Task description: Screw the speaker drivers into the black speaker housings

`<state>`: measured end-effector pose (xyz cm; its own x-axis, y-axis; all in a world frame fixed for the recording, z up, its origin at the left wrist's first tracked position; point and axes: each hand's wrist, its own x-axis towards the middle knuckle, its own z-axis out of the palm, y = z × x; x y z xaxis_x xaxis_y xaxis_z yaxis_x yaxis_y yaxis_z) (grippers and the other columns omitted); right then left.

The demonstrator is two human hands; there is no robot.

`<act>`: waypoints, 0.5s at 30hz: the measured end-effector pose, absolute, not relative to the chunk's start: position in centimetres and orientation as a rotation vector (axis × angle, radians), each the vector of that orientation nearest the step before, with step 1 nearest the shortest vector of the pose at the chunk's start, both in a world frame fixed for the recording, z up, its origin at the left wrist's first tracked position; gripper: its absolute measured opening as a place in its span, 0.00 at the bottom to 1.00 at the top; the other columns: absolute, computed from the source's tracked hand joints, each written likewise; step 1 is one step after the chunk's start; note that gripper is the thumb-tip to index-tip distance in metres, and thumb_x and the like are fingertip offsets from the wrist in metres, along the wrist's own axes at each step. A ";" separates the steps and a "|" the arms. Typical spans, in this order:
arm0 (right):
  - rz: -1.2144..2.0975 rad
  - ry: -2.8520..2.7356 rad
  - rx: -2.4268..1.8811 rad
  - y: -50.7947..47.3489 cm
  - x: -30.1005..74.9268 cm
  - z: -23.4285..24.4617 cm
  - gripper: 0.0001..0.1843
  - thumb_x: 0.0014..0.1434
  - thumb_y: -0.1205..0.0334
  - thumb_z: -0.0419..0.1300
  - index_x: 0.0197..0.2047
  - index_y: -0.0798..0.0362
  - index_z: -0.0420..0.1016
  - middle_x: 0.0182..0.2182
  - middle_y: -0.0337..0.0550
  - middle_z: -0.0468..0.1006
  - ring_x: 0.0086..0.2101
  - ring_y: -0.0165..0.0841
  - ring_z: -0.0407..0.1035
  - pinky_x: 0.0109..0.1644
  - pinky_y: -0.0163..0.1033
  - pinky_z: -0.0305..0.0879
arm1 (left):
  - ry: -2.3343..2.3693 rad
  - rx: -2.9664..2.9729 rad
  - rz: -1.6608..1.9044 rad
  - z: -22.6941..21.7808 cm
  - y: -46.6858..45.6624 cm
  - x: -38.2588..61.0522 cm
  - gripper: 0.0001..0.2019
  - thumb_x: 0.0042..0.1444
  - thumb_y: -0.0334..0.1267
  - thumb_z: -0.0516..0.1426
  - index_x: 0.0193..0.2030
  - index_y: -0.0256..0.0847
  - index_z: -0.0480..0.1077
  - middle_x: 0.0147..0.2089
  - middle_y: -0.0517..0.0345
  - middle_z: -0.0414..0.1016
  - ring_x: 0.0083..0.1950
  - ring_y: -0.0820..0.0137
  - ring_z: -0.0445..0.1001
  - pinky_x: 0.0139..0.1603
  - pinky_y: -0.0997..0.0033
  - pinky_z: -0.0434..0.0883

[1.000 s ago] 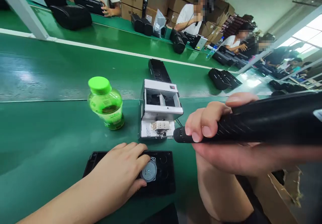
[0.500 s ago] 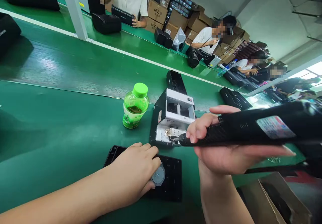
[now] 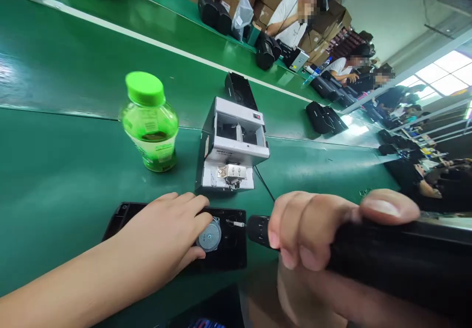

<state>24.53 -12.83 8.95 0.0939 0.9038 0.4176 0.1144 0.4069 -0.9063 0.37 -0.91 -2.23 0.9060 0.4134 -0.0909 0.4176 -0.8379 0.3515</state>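
My right hand [image 3: 313, 229] is wrapped round a black electric screwdriver [image 3: 391, 259], thumb along its top. The screwdriver lies nearly level, its metal bit pointing left over the right part of a black plastic housing [image 3: 233, 254]. Whether the tip touches the housing, I cannot tell. A round grey speaker [image 3: 210, 235] sits in that housing. My left hand [image 3: 175, 234] rests across the housing, with finger and thumb closed about the speaker's left side. The hand and forearm hide the housing's left half.
Behind the housing stands a grey-and-black screw feeder [image 3: 241, 153], with a black case [image 3: 241, 91] beyond it. A green-capped drink bottle [image 3: 149, 121] is at its left. More black cases [image 3: 324, 118] and co-workers line the far side of the green bench [image 3: 73, 165].
The screwdriver has moved from the screw feeder down to the right side of the housing. My left hand stays at the speaker. The view has shifted, and the bottle appears larger.
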 end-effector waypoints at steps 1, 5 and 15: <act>0.769 -1.358 -1.004 -12.7 24.4 8.4 0.19 0.93 0.39 0.59 0.69 0.26 0.92 0.27 0.33 0.82 0.25 0.40 0.82 0.34 0.51 0.87 | 0.606 2.712 0.011 -2.4 -0.9 0.3 0.22 0.60 0.40 0.85 0.59 0.51 0.91 0.70 0.45 0.92 0.65 0.39 0.92 0.63 0.34 0.89; 0.757 -1.248 -0.967 -11.8 23.8 6.3 0.25 0.90 0.31 0.59 0.65 0.32 0.94 0.27 0.33 0.81 0.24 0.38 0.80 0.33 0.48 0.86 | 0.563 2.704 0.141 -2.8 -0.7 0.0 0.22 0.56 0.40 0.86 0.54 0.51 0.90 0.60 0.50 0.94 0.57 0.42 0.93 0.58 0.35 0.88; 0.842 -1.195 -1.010 -11.2 24.0 4.6 0.21 0.89 0.32 0.62 0.64 0.29 0.93 0.30 0.34 0.85 0.26 0.41 0.82 0.34 0.51 0.85 | 0.588 2.632 0.222 -3.8 -0.6 -0.8 0.17 0.60 0.42 0.82 0.53 0.55 0.88 0.60 0.54 0.92 0.59 0.44 0.89 0.58 0.42 0.82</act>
